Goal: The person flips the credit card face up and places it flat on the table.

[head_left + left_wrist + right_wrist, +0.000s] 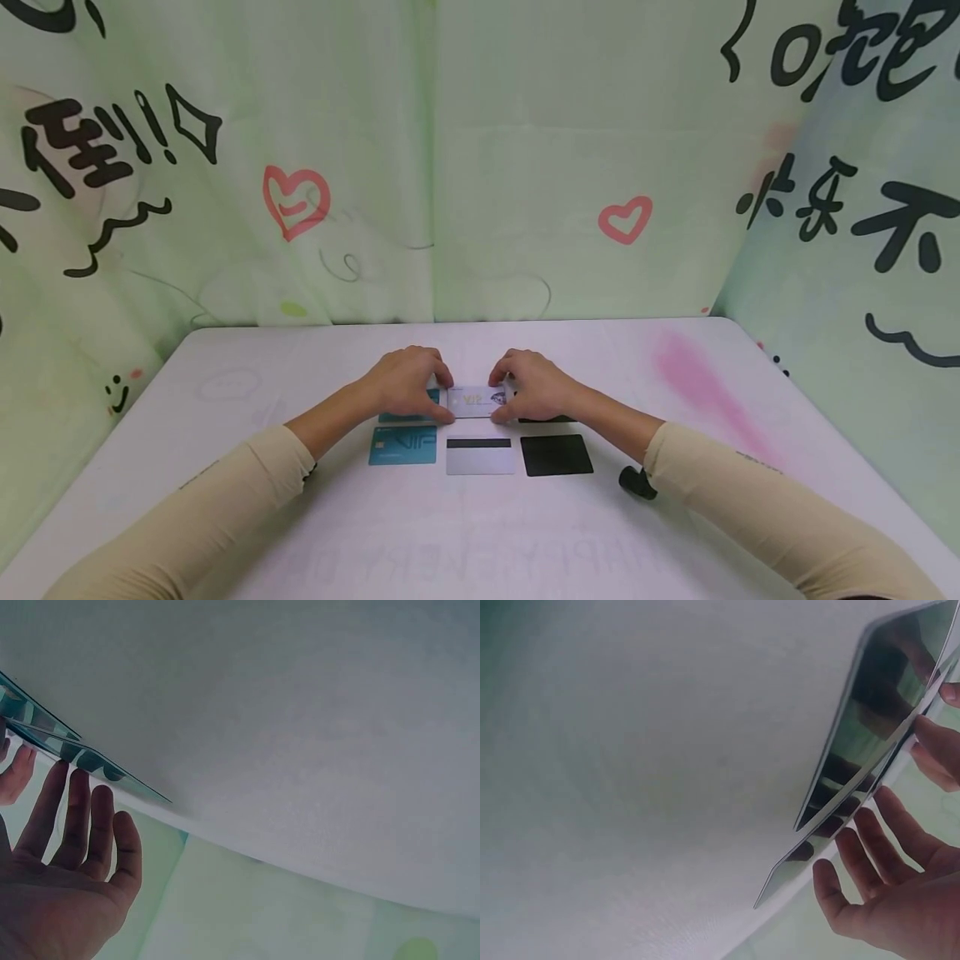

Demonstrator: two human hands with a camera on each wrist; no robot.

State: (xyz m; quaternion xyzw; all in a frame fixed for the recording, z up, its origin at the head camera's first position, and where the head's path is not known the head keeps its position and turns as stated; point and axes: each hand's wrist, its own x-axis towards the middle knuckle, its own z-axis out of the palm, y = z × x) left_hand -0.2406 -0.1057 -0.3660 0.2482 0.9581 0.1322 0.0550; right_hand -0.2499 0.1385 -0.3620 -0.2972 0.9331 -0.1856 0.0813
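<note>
A white card with gold VIP lettering [471,400] lies in the middle of the back row. My left hand [408,385] holds its left end, thumb at the near corner and forefinger at the far one. At the right end, my right hand [538,387] grips the card the same way. Under the left hand a teal card [388,417] is partly covered; a black card [557,419] is mostly hidden beneath the right hand. In front lie a teal VIP card [402,446], a white card with a black stripe [480,461] and a black card [557,455].
The cards lie on a pale table [465,533] with a pink smear to the right. A small black device [637,483] shows at the right cuff. Behind the table's far edge hangs a light green printed curtain [495,208].
</note>
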